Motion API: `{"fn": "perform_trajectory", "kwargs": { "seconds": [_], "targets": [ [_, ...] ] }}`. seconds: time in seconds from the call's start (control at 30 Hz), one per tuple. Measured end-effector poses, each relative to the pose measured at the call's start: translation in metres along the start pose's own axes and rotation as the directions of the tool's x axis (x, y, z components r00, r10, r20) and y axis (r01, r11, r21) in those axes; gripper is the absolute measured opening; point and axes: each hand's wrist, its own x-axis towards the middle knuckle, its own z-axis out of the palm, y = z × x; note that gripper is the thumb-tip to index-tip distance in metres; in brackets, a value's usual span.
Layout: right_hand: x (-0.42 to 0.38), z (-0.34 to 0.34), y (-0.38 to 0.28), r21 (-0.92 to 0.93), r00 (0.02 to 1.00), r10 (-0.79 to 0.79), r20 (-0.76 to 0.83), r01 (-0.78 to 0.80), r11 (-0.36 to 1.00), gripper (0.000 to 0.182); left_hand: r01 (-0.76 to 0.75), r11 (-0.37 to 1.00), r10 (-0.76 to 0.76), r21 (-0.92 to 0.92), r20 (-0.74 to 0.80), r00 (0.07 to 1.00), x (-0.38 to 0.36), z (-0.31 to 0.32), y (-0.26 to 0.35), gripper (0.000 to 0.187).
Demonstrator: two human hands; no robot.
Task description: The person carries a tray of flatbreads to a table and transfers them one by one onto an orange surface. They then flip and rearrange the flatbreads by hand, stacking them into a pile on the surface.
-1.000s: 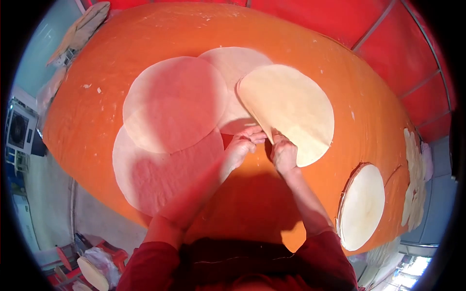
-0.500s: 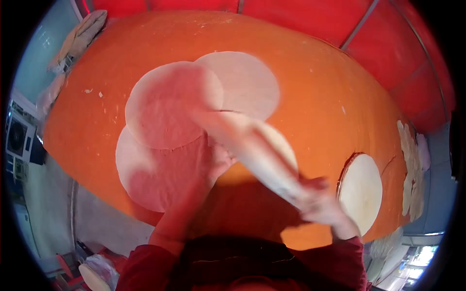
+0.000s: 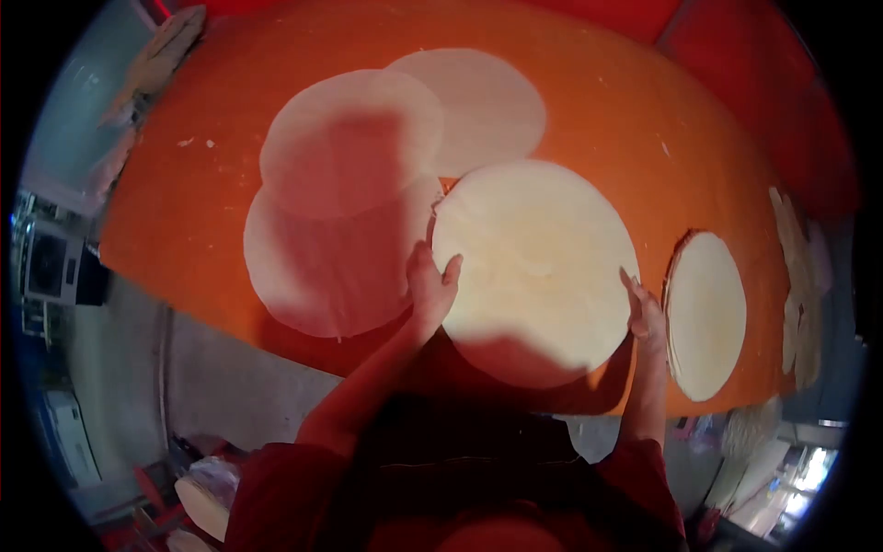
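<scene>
A stack of pale, thin round dough sheets [image 3: 538, 267] is in front of me, its layered edge showing at the upper left. My left hand [image 3: 432, 287] grips the stack's left edge, thumb on the top sheet. At the opposite edge, my right hand [image 3: 647, 313] is closed around the rim with its thumb near the top; its other fingers are partly hidden. Left of the stack, a dough sheet [image 3: 336, 267] is overlapped by another sheet [image 3: 299, 138], and a further sheet [image 3: 487, 110] lies behind. Shadow falls across the left sheets and the stack's near side.
An orange table [image 3: 607, 120] carries everything. A second round stack [image 3: 708, 317] lies to the right, with irregular dough-like pieces [image 3: 798, 285] along the far right edge. Crumpled cloth-like material [image 3: 166, 60] is at the far left corner. Red panels [image 3: 745, 83] stand behind the table.
The blurred sheet that my right hand was swinging across now appears flat on the stack. My right hand has come to the stack's right edge, my left to its left edge. The view has shifted.
</scene>
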Motion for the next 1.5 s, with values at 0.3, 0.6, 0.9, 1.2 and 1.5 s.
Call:
{"fn": "perform_trajectory", "kwargs": {
  "seconds": [0.3, 0.6, 0.9, 1.2, 1.5],
  "targets": [
    [-0.001, 0.012, 0.006, -0.167, 0.904, 0.065, -0.422, -0.148, 0.975, 0.032, 0.584, 0.719, -0.414, -0.376, 0.443, 0.795, -0.010, -0.007, -0.030, 0.032],
    [0.012, -0.007, 0.001, -0.659, 0.993, 0.029, -0.115, -0.099, 0.746, 0.018, 0.125, 0.985, -0.092, -0.123, 0.249, 0.964, -0.014, -0.014, -0.022, 0.030],
    [-0.083, 0.048, 0.017, -0.019, 0.921, 0.098, -0.376, -0.114, 0.993, 0.032, 0.603, 0.342, -0.015, -0.721, 0.638, 0.770, 0.005, -0.017, -0.029, 0.033],
    [-0.081, 0.002, 0.011, 0.581, 0.942, 0.157, -0.296, 0.047, 0.813, 0.036, 0.786, 0.242, 0.428, -0.569, 0.790, 0.440, 0.012, -0.023, 0.021, 0.024],
    [-0.080, 0.008, 0.000, 0.519, 0.911, 0.181, -0.372, 0.042, 0.854, 0.042, 0.548, 0.678, 0.020, -0.490, 0.757, 0.653, 0.068, 0.010, 0.035, 0.047]
  ]
}}
